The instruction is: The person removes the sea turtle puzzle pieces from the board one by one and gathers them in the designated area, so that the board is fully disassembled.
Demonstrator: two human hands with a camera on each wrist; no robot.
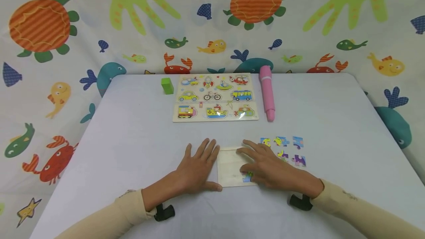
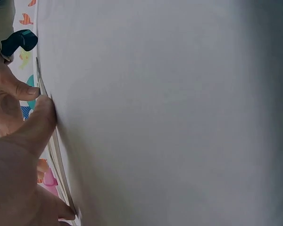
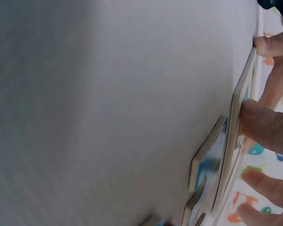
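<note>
A shallow wooden puzzle tray lies flat on the table between both hands. My left hand rests beside it with straight fingers, fingertips at its upper left corner and thumb at its lower left. My right hand reaches over the tray from the right. Its thumb and bent index finger pinch a blue and green jigsaw piece low in the tray, while the other fingers spread above. In the right wrist view, the thumb lies over the tray's edge. My right hand hides the tray's right side.
Several loose jigsaw pieces lie right of the tray, some partly behind my right hand. Farther back are a vehicle picture board, a green block and a pink pen-shaped stick. A sea-animal cloth hangs behind the table.
</note>
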